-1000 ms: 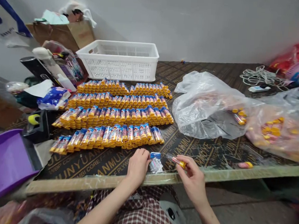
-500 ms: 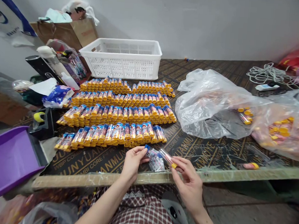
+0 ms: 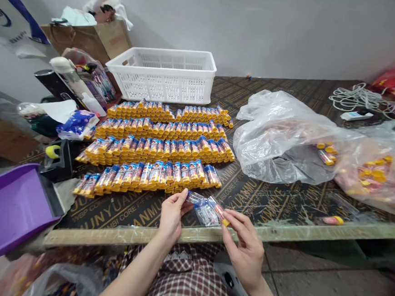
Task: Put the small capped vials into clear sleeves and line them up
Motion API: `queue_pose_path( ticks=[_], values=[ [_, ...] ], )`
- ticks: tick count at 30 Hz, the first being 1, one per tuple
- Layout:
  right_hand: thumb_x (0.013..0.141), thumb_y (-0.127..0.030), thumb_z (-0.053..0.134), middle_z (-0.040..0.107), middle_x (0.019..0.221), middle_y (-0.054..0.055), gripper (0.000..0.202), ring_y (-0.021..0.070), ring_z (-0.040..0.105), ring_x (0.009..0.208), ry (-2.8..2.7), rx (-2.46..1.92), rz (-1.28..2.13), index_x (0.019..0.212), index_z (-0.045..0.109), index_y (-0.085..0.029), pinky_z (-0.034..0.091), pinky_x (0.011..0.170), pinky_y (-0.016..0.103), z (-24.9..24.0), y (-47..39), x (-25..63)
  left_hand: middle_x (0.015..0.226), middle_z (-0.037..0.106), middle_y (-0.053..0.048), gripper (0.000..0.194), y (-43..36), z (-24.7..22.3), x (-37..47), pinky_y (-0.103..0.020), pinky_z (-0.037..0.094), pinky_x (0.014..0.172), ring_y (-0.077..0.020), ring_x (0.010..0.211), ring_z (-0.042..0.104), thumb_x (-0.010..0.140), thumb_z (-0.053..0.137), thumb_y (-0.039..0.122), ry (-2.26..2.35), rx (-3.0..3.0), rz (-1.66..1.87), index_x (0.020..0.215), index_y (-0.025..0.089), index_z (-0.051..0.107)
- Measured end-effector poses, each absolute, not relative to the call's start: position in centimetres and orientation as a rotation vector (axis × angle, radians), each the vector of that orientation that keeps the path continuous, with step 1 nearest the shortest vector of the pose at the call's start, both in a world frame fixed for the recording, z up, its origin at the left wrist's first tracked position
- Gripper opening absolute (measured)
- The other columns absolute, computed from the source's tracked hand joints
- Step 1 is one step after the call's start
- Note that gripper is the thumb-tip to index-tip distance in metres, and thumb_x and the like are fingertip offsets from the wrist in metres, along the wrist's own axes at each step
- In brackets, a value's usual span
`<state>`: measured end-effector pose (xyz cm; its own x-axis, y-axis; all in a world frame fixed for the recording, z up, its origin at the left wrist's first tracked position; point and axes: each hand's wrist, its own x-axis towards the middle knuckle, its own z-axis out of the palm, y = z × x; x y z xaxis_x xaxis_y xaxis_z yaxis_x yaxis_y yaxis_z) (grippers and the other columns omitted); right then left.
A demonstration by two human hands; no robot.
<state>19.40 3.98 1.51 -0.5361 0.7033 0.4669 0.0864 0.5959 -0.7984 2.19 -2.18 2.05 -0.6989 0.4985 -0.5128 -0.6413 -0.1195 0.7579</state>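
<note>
My left hand [image 3: 172, 213] pinches a small clear plastic piece with a blue end [image 3: 196, 198], just in front of the nearest row of tubes. My right hand [image 3: 244, 243] grips a clear tube with a yellow cap [image 3: 217, 209] by its capped end; something red and white shows inside. The far tips of these two pieces come close together; whether they touch I cannot tell. Under them, at the table edge, lies a heap of small printed clear pieces [image 3: 207, 216]. Beyond my hands, stacked rows of yellow-capped tubes [image 3: 156, 174] with blue tops stretch across the table.
A white basket [image 3: 165, 81] stands behind the rows. To the right spreads a clear plastic bag [image 3: 280, 136] with more yellow-capped pieces. A purple dustpan-like tray [image 3: 10, 215] and a tape dispenser [image 3: 58, 160] are at left. One loose yellow-capped tube [image 3: 332, 220] rests near the front edge.
Both hands have shifted slightly left, and the right hand's tube has come nearer the left hand's piece. More of the clear piece now shows beyond my left fingers.
</note>
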Motion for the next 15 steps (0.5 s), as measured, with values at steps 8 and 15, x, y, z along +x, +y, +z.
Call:
queue_pose_path(
  ticks=[8,15],
  values=[
    [0.087,-0.008,0.049,0.059,0.113,0.005,0.04,0.0169,0.058,0.105,-2.146,-0.513,1.046,0.119,0.059,-0.03,0.049,0.091,0.03,1.9,3.6,18.8,0.066,0.066,0.0,0.032,-2.3,2.8,3.2,-0.021,0.051,0.06,-0.009,0.06,0.06,0.06,0.08,0.036,1.325,-0.003,1.858,0.072,0.012,0.063],
    [0.077,-0.007,0.054,0.05,0.117,0.007,0.064,0.0197,0.056,0.103,-2.174,-0.526,1.008,0.135,0.042,-0.032,0.051,0.089,0.036,2.0,5.0,18.7,0.071,0.07,-0.005,0.043,-2.7,4.2,3.9,-0.021,0.05,0.058,-0.0111,0.06,0.063,0.057,0.083,0.031,1.198,0.099,1.625,0.09,0.01,0.065]
  ],
)
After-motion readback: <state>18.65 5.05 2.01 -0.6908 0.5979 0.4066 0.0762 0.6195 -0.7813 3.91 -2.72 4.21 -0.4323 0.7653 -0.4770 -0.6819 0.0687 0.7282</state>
